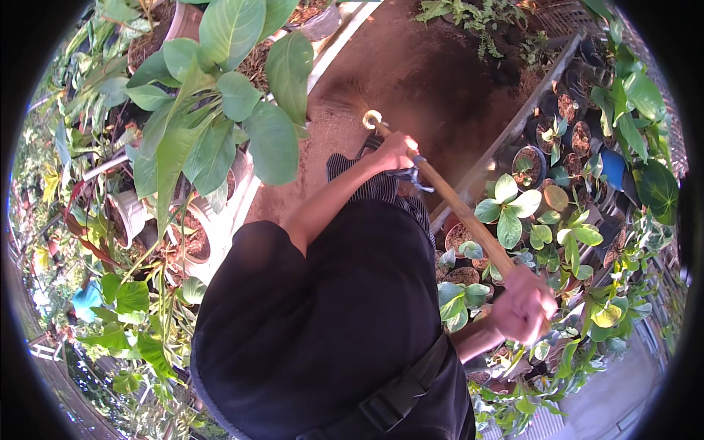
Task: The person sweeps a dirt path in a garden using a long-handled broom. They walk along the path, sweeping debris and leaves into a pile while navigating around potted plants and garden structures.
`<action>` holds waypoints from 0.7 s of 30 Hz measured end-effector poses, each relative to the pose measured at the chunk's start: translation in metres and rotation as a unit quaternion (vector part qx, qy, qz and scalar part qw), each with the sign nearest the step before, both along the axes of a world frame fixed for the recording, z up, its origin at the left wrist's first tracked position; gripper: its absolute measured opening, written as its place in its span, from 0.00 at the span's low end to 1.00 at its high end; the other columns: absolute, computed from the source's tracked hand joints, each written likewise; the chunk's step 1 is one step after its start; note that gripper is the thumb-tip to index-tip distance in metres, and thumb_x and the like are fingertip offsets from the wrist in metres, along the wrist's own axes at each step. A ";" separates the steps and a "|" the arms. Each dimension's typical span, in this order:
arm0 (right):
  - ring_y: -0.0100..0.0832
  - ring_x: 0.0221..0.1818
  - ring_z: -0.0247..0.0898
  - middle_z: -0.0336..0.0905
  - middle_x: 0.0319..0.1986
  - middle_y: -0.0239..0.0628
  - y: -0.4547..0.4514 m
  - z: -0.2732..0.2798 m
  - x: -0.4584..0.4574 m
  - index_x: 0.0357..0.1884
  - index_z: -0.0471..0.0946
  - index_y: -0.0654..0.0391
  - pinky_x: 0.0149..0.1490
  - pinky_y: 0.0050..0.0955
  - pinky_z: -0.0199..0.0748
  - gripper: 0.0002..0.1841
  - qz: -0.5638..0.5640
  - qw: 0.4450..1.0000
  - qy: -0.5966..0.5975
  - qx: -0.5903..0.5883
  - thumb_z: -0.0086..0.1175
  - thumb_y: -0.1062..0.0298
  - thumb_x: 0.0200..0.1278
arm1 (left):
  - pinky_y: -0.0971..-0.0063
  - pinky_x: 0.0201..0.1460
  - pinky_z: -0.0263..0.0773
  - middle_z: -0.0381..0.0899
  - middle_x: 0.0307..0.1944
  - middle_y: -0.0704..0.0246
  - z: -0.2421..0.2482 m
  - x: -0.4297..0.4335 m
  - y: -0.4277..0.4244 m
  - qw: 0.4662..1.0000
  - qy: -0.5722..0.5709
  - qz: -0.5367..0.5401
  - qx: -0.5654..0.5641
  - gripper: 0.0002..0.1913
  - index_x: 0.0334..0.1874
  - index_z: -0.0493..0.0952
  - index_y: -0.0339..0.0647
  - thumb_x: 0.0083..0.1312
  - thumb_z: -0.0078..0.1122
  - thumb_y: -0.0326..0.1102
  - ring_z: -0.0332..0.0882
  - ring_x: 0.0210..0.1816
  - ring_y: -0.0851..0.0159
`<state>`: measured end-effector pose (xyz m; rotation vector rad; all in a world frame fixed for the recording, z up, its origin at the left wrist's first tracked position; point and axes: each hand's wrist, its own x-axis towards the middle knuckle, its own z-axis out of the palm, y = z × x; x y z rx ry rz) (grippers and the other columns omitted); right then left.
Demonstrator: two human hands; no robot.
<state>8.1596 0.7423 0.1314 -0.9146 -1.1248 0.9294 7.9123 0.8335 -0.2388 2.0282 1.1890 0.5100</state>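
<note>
A long-handled broom crosses my front at a slant. My left hand (393,152) wraps its wooden handle (467,217) low down, just above a pale ring (372,119) at the handle's lower end. My right hand (525,308) grips the upper end at my right side and is slightly blurred. Beyond the ring, thin bristles (346,98) show only as a faint blur over the brown dirt floor (357,66). Bluish cord (410,176) hangs by the handle near my left hand.
Large-leaved potted plants (236,93) overhang the pale ledge (330,55) on my left. Many small pots with seedlings (509,206) crowd the right, behind a low concrete edge (509,132). Ferns (478,19) grow at the far end of the path.
</note>
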 end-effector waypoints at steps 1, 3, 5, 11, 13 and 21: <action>0.23 0.13 0.52 0.56 0.12 0.27 0.000 0.014 0.005 0.21 0.64 0.53 0.22 0.32 0.56 0.11 0.019 1.000 0.004 0.008 0.42 0.75 0.62 | 0.58 0.34 0.80 0.85 0.24 0.64 0.014 -0.001 0.010 0.999 0.038 -0.013 0.030 0.07 0.25 0.84 0.46 0.45 0.67 0.39 0.85 0.28 0.52; 0.23 0.13 0.49 0.53 0.12 0.25 0.006 0.039 0.007 0.19 0.62 0.51 0.23 0.31 0.57 0.15 0.039 0.998 0.027 0.029 0.41 0.74 0.65 | 0.58 0.34 0.80 0.85 0.23 0.64 0.043 -0.005 0.034 0.997 -0.056 0.030 0.039 0.07 0.24 0.84 0.47 0.44 0.67 0.39 0.85 0.27 0.53; 0.22 0.15 0.48 0.53 0.12 0.24 0.023 0.053 0.002 0.16 0.60 0.49 0.25 0.30 0.52 0.18 0.065 0.997 0.016 0.044 0.40 0.71 0.68 | 0.58 0.34 0.80 0.84 0.23 0.64 0.063 -0.003 0.064 0.996 -0.066 0.054 0.015 0.06 0.24 0.84 0.47 0.45 0.66 0.38 0.85 0.27 0.52; 0.28 0.15 0.48 0.54 0.12 0.31 0.074 0.003 -0.061 0.15 0.56 0.52 0.24 0.34 0.47 0.16 0.077 0.995 -0.038 0.060 0.42 0.74 0.60 | 0.57 0.32 0.77 0.82 0.21 0.58 0.030 -0.036 0.125 0.979 -0.145 0.113 0.089 0.10 0.21 0.82 0.41 0.53 0.65 0.39 0.83 0.25 0.49; 0.28 0.14 0.49 0.56 0.12 0.31 0.067 -0.001 -0.079 0.16 0.57 0.54 0.23 0.34 0.48 0.16 0.070 0.997 -0.021 0.021 0.41 0.76 0.62 | 0.57 0.27 0.72 0.80 0.19 0.57 0.004 -0.051 0.104 0.975 -0.211 0.058 -0.041 0.09 0.19 0.80 0.40 0.47 0.65 0.38 0.82 0.23 0.50; 0.24 0.13 0.48 0.57 0.13 0.27 0.008 0.076 -0.077 0.18 0.59 0.51 0.21 0.32 0.53 0.16 0.112 0.993 -0.028 0.013 0.42 0.75 0.66 | 0.63 0.30 0.70 0.79 0.20 0.58 0.041 -0.042 -0.004 0.979 -0.136 0.015 -0.152 0.06 0.22 0.78 0.36 0.47 0.66 0.30 0.79 0.24 0.59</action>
